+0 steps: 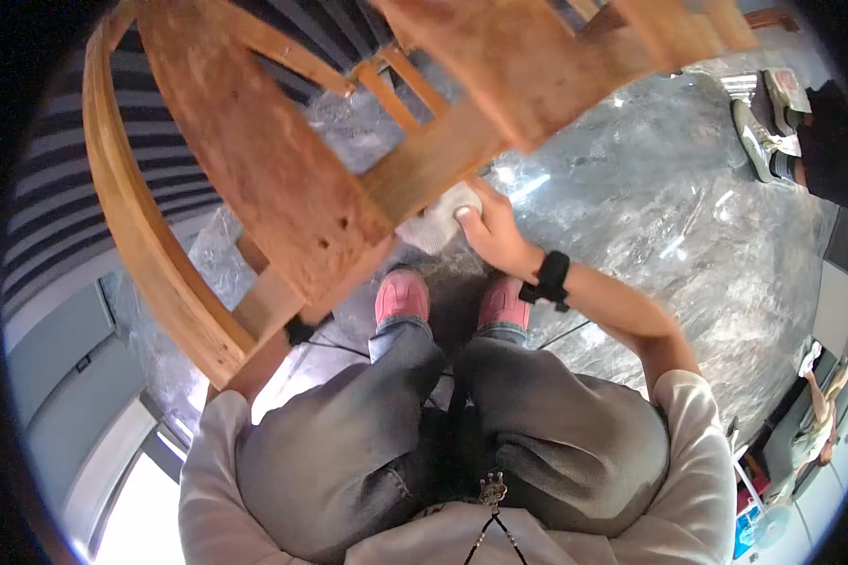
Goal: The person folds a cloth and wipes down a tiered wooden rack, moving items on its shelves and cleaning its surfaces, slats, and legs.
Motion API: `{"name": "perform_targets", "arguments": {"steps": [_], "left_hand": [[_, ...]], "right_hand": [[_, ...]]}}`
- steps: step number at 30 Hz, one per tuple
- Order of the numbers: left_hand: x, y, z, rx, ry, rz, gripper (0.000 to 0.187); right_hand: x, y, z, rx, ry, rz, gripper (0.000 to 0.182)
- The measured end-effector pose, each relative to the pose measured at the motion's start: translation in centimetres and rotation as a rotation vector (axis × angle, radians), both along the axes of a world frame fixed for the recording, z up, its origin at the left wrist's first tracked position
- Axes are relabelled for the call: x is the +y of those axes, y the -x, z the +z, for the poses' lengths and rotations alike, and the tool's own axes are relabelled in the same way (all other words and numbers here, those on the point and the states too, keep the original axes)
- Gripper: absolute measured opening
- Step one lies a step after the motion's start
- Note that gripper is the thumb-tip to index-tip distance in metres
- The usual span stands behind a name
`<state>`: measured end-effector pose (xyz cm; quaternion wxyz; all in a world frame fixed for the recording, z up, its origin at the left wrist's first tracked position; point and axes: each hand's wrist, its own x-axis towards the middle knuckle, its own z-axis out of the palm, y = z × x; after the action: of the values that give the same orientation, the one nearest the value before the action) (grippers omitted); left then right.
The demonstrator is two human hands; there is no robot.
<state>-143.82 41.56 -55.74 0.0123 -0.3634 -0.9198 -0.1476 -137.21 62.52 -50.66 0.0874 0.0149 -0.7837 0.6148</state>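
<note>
Wooden chair (283,179), turned up and tilted, fills the head view from nine o'clock round to one o'clock, its curved rail sweeping down the left. At centre, the right hand (495,235) presses a white cloth (440,221) against a chair rail, fingers closed over the cloth's right edge, so the cloth lies at nine o'clock from the grip, touching the wood. A black wristband (549,280) sits at four o'clock from that hand. The left hand is hidden behind the chair, so its grip cannot be told. Pink shoes (402,295) stand on marble floor (660,217) below.
</note>
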Motion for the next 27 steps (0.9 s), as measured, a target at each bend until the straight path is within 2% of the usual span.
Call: {"name": "perform_targets", "arguments": {"steps": [1, 3, 5, 6, 8, 9, 11, 12, 14, 15, 17, 18, 20, 21, 22, 23, 24, 25, 27], "left_hand": [[-0.6, -0.9, 1.6, -0.021, 0.084, -0.021, 0.034], [1.5, -0.7, 10.1, -0.282, 0.694, -0.158, 0.025], [1.2, -0.8, 12.0, -0.395, 0.466, -0.484, 0.022], [1.9, -0.6, 13.5, -0.388, 0.463, -0.49, 0.022], [4.3, -0.8, 17.1, -1.179, 0.236, -0.209, 0.023], [4.9, -1.0, 18.1, -1.178, 0.228, -0.211, 0.023], [5.8, -1.7, 19.1, -1.402, -0.186, -0.123, 0.018], [6.1, -2.2, 18.9, -1.402, -0.194, -0.122, 0.018], [6.5, -3.2, 18.1, -1.337, -0.701, -0.071, 0.018], [6.8, -3.1, 18.4, -1.338, -0.706, -0.063, 0.018], [8.4, -2.8, 18.0, -0.721, -1.001, -0.212, 0.017], [9.2, -3.0, 17.8, -0.718, -1.005, -0.208, 0.017], [10.6, -3.5, 17.2, -0.383, -0.965, -0.17, 0.019], [11.0, -3.5, 16.9, -0.378, -0.971, -0.162, 0.019], [11.3, -3.6, 16.8, -0.325, -0.942, -0.197, 0.023], [11.6, -3.6, 16.6, -0.277, -0.909, -0.232, 0.028], [12.0, -3.4, 16.5, -0.43, -0.926, -0.21, 0.034], [12.4, -2.8, 16.4, -0.433, -0.923, -0.209, 0.034], [13.4, -1.1, 16.2, -0.147, -1.046, -0.163, 0.037]], "right_hand": [[0.2, -0.5, 0.6, 0.043, -0.011, -0.065, 0.035], [0.3, -2.2, 1.8, 0.095, -0.029, -0.15, 0.036], [0.6, -4.0, 3.3, -0.007, 0.092, -0.306, 0.039], [0.7, -4.7, 4.2, -0.002, 0.087, -0.312, 0.039], [1.1, -5.6, 6.3, 0.084, 0.177, -0.369, 0.05], [1.2, -5.7, 6.8, 0.086, 0.169, -0.366, 0.05], [1.5, -5.8, 7.7, 0.222, 0.314, -0.62, 0.061], [1.9, -5.6, 8.4, 0.292, 0.324, -0.695, 0.061], [2.8, -4.4, 10.7, 0.471, 0.271, -0.758, 0.061], [3.0, -3.2, 12.2, 0.564, 0.232, -0.771, 0.061], [3.3, -1.0, 14.6, 0.713, 0.154, -0.781, 0.06], [3.3, 0.1, 15.4, 0.768, 0.126, -0.789, 0.06], [3.1, 2.7, 15.7, 0.88, 0.118, -0.816, 0.06], [2.6, 3.9, 15.6, 0.986, 0.16, -0.849, 0.059], [3.4, 3.1, 15.2, 0.673, -0.096, -0.691, 0.07], [3.4, 3.4, 15.0, 0.67, -0.094, -0.689, 0.07], [3.1, 4.3, 15.0, 0.646, 0.012, -0.687, 0.068], [2.7, 4.9, 15.2, 0.623, 0.116, -0.685, 0.066], [2.6, 5.1, 15.9, 0.569, 0.196, -0.703, 0.065]]}}
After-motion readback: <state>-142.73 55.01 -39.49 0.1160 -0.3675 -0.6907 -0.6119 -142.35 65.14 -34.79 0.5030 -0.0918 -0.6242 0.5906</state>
